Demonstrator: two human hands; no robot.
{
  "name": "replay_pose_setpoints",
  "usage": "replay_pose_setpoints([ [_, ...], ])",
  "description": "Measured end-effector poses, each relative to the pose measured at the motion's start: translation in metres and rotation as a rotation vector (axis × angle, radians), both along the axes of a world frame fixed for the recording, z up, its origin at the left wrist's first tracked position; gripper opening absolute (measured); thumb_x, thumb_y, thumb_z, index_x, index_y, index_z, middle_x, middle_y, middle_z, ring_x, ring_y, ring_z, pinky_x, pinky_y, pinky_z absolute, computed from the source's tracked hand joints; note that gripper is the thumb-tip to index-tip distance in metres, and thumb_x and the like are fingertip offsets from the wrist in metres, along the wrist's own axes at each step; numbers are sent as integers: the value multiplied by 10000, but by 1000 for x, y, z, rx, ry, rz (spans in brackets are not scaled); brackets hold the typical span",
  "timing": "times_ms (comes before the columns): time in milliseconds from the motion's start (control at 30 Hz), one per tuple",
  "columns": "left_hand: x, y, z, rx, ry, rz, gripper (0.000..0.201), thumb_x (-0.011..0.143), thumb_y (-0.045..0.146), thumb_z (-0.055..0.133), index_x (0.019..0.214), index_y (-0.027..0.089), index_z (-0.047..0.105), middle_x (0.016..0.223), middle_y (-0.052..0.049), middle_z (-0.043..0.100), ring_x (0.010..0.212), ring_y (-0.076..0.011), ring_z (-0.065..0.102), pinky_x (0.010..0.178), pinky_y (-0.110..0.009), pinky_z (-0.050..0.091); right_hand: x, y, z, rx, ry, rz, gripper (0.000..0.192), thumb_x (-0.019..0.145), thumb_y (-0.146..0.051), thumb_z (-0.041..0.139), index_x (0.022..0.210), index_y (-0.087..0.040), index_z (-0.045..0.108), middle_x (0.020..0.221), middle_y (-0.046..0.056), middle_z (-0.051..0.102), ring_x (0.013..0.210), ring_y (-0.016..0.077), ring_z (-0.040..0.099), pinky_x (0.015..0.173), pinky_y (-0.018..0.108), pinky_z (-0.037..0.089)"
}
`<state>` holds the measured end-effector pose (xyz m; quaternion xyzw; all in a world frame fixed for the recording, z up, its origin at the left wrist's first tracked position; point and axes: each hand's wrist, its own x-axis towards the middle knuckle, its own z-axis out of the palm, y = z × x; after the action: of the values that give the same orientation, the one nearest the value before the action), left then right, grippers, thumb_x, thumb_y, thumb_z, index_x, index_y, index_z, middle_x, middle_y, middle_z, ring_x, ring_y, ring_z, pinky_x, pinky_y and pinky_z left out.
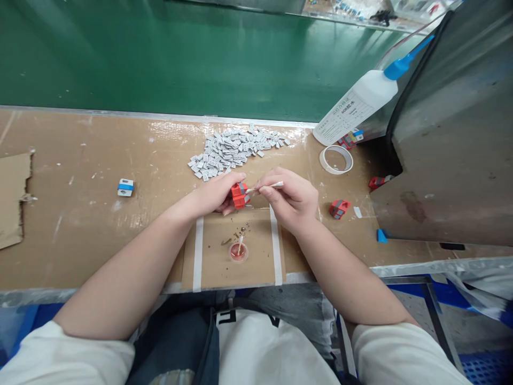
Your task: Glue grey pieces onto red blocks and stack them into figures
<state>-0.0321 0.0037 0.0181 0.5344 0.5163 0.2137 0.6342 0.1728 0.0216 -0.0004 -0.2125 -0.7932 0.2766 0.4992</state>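
One red block (pixel 239 194) is gripped in the left hand (pixel 216 193) above the desk (pixel 80 214); one thin stick (pixel 267 186) is pinched in the right hand (pixel 290 199), its tip touching the block. Also noted: two more red blocks (pixel 339 208), one grey heap (pixel 234 151), one bottle (pixel 360 104), one tape roll (pixel 335 159), one small dish (pixel 238 252).
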Motion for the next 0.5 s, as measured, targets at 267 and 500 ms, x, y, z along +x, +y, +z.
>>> replay_pose_setpoints([
  [267, -1, 0, 0, -12, -13, -9, 657, 1080, 456, 319, 483, 209, 438, 412, -21, 443, 415, -101, 355, 468, -256, 310, 0, -1, -1, -1, 17, 39, 172, 1083, -281, 648, 967, -230, 764, 845, 20, 766, 762, 156, 697, 714, 315, 553],
  [500, -1, 1, -1, -6, 0, -14, 664, 1080, 461, 317, 478, 209, 444, 410, -25, 439, 418, -105, 352, 462, -256, 304, 0, -1, -1, 14, 27, 24, 177, 1083, -283, 642, 961, -235, 761, 843, 17, 770, 769, 163, 712, 719, 319, 572],
])
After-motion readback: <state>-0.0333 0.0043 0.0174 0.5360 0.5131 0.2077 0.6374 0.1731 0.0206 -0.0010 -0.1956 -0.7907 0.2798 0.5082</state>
